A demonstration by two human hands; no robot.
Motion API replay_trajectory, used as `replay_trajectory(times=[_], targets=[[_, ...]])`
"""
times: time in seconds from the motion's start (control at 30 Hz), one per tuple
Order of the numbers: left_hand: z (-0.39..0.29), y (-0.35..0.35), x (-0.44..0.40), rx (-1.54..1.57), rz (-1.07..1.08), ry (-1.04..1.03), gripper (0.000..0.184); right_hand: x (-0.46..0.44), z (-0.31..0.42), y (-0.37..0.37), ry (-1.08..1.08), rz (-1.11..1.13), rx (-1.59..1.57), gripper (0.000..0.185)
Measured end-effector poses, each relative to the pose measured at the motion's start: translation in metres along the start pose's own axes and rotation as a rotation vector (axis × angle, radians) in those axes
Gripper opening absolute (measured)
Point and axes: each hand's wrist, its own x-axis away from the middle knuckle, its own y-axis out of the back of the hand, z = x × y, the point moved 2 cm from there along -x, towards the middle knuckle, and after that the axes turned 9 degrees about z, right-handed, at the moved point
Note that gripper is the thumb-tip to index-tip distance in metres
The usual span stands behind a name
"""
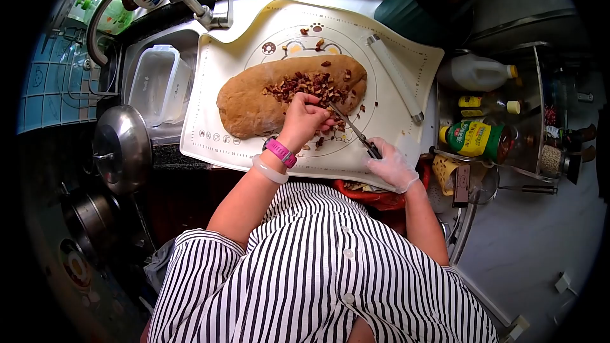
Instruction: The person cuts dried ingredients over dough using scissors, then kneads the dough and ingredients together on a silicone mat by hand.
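Observation:
A long slab of brown dough (251, 98) lies on a printed cream mat (210, 89), with chopped reddish-brown bits (305, 84) heaped along its middle. Over the dough's near edge, my left hand (305, 116) is bare and pinched closed; what its fingertips hold is too small to name. My right hand (394, 168), in a clear plastic glove, grips a pair of scissors (358, 133) by the black handles. The blades point up and left, close to my left fingertips. Loose bits are scattered on the mat around the dough. A white rolling pin (395, 79) rests at the mat's right side.
On the left, a clear plastic tub (155, 86) sits in the sink under a curved faucet (101, 16). A metal lid (122, 149) is nearby. Bottles (476, 138) fill a rack on the right. Something red (375, 198) shows below the counter edge.

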Motion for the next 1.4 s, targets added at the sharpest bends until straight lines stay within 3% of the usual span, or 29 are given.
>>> replay_trajectory(times=[0.13, 0.47, 0.53, 0.57, 0.63, 0.73, 1.03, 1.4], targets=[[-0.002, 0.001, -0.002, -0.083, 0.003, -0.032, 0.037, 0.002, -0.003, -0.004, 0.163, -0.098, 0.088, 0.049], [-0.002, 0.001, -0.002, -0.138, 0.016, -0.033, 0.029, -0.009, -0.001, -0.003, 0.075, -0.051, 0.117, 0.040], [-0.002, 0.003, 0.001, -0.606, -0.134, -0.251, 0.017, -0.009, -0.001, -0.002, -0.006, -0.076, 0.035, 0.041], [0.002, 0.004, 0.004, -0.606, -0.134, -0.250, 0.017, -0.007, 0.000, -0.001, -0.006, -0.075, 0.034, 0.041], [-0.008, -0.005, 0.021, -1.130, -0.239, -0.430, 0.009, -0.002, 0.000, 0.002, -0.008, -0.130, 0.002, 0.046], [0.018, -0.005, 0.023, -1.269, -0.235, -0.579, 0.012, -0.006, -0.021, 0.003, 0.004, -0.154, 0.021, 0.052], [0.055, -0.017, 0.014, -1.374, -0.200, -0.525, 0.032, -0.002, -0.039, -0.004, 0.065, -0.188, 0.018, 0.055], [0.053, -0.032, -0.005, -1.359, -0.226, -0.522, 0.027, 0.008, -0.031, -0.006, 0.011, -0.157, 0.000, 0.056]])
